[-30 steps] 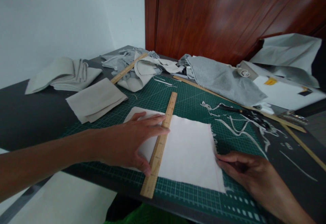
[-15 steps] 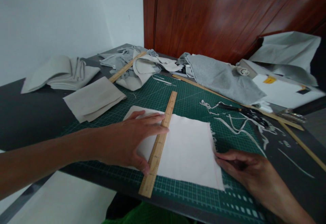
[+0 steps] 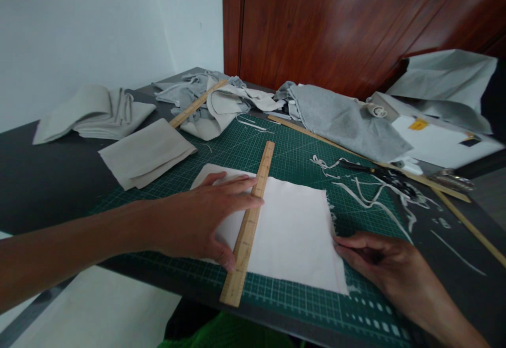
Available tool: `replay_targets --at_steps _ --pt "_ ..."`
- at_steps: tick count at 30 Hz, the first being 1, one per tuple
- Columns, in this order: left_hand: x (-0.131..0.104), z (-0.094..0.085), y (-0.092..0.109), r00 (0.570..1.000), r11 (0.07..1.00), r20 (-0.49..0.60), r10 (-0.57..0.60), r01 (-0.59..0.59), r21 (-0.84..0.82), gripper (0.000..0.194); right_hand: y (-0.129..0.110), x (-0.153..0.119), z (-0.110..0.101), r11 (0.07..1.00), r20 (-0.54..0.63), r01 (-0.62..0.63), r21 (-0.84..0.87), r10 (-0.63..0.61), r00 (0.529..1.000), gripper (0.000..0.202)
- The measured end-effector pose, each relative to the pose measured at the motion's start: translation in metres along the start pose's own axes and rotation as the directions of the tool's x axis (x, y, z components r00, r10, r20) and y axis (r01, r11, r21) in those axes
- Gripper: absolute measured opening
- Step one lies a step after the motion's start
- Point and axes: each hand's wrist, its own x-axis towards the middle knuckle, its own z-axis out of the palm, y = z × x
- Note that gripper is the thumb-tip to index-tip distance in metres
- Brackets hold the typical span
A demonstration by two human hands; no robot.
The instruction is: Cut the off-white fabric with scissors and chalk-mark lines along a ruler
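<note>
A white cloth (image 3: 294,237) lies flat on the green cutting mat (image 3: 294,153), its right edge frayed. Across it, slightly slanted, rests a wooden ruler (image 3: 249,226). My left hand (image 3: 205,213) is spread over the cloth's left part, with fingertips and thumb touching the ruler's left side and top. At the frayed right edge, my right hand (image 3: 379,263) has thumb and forefinger pinched together on the cloth.
A folded beige cloth (image 3: 148,153) and a folded stack (image 3: 98,113) lie at left. Crumpled scraps (image 3: 213,105) sit behind. Black-handled scissors (image 3: 399,182) lie among cut strips at right, near a white box (image 3: 438,137) and a long wooden stick (image 3: 328,139).
The near end of the ruler has shifted slightly to the right, with my left thumb moving along. My right hand stays at the cloth's edge.
</note>
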Motion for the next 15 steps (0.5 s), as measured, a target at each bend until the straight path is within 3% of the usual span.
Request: replay_targets --at_steps 5,15 --pt "0.0005 0.0035 -0.0044 0.998 0.999 -0.056 0.036 -0.038 -0.031 0.104 0.0011 -0.0003 -0.0001 1.000 0.016 -0.012 0.005 0.012 1.000 0.017" --pt "-0.0003 0.0029 -0.0042 0.996 0.997 -0.067 0.051 -0.055 -0.059 0.105 0.0032 -0.0005 0.0001 1.000 0.010 -0.017 0.015 0.017 1.000 0.018"
